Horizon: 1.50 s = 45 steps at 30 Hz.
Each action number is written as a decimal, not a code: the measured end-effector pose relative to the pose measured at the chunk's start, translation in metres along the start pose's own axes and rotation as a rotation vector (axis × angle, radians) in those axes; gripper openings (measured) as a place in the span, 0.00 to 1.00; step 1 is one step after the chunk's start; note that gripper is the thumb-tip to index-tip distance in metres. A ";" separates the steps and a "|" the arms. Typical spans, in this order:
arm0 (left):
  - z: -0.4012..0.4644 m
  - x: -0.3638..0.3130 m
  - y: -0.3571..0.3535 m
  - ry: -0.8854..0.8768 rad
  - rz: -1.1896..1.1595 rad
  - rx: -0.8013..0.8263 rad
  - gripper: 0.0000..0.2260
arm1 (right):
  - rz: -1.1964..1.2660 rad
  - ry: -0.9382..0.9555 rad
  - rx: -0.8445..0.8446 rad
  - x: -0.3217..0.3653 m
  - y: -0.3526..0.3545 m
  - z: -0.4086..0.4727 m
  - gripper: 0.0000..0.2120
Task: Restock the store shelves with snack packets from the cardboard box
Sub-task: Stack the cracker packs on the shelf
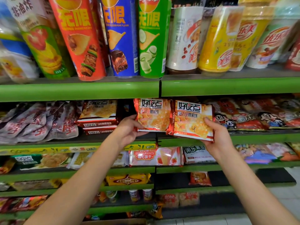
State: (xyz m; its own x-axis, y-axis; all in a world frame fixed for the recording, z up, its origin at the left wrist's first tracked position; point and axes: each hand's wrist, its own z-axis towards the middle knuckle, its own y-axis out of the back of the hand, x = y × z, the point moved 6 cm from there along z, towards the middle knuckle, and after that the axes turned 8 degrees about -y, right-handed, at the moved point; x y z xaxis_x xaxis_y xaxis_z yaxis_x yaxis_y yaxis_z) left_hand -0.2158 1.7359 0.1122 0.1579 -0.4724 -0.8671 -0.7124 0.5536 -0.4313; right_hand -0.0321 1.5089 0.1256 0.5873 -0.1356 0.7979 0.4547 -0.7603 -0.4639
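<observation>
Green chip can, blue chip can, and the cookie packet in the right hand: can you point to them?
green chip can point(151, 46): head view, on its front with the cucumber slices.
blue chip can point(121, 43): head view, on its front label.
cookie packet point(193, 120): head view, on its front face, gripped by the right hand point(217, 137).

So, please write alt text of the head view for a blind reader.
Two hands each hold an orange biscuit packet at a green store shelf: the left hand grips one packet, the right hand the other. Matching packets lie stacked left.
</observation>
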 end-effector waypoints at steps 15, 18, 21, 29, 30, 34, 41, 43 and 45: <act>0.000 0.001 0.004 0.007 -0.022 -0.057 0.35 | -0.098 0.046 -0.026 0.004 -0.004 0.001 0.45; -0.002 0.001 0.004 0.004 -0.037 -0.043 0.35 | -0.090 0.068 -0.018 0.007 -0.014 -0.002 0.46; -0.003 0.001 0.003 0.001 -0.035 -0.026 0.35 | -0.068 0.061 0.004 0.005 -0.018 -0.002 0.38; -0.004 0.002 0.002 -0.023 -0.027 0.001 0.34 | -0.048 0.033 0.039 -0.002 -0.027 -0.002 0.18; -0.005 0.001 0.001 -0.029 -0.019 0.005 0.33 | -0.055 0.029 0.047 -0.003 -0.029 -0.001 0.18; -0.009 -0.001 0.000 -0.046 0.000 -0.003 0.28 | -0.040 0.039 0.078 -0.004 -0.029 -0.002 0.23; -0.015 -0.006 -0.004 -0.112 0.054 -0.066 0.31 | -0.040 0.068 0.089 -0.002 -0.022 -0.004 0.27; -0.025 -0.010 -0.005 -0.144 0.060 -0.091 0.28 | -0.006 0.063 0.068 -0.002 -0.015 -0.005 0.20; -0.040 -0.013 -0.003 -0.161 0.043 -0.105 0.23 | 0.070 0.032 0.066 -0.006 -0.006 -0.009 0.16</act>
State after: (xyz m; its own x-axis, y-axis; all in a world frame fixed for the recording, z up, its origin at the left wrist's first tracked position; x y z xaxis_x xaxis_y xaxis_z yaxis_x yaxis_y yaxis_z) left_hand -0.2427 1.7129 0.1343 0.2269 -0.3289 -0.9167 -0.7872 0.4922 -0.3714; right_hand -0.0440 1.5084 0.1272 0.5980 -0.2075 0.7742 0.4576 -0.7047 -0.5423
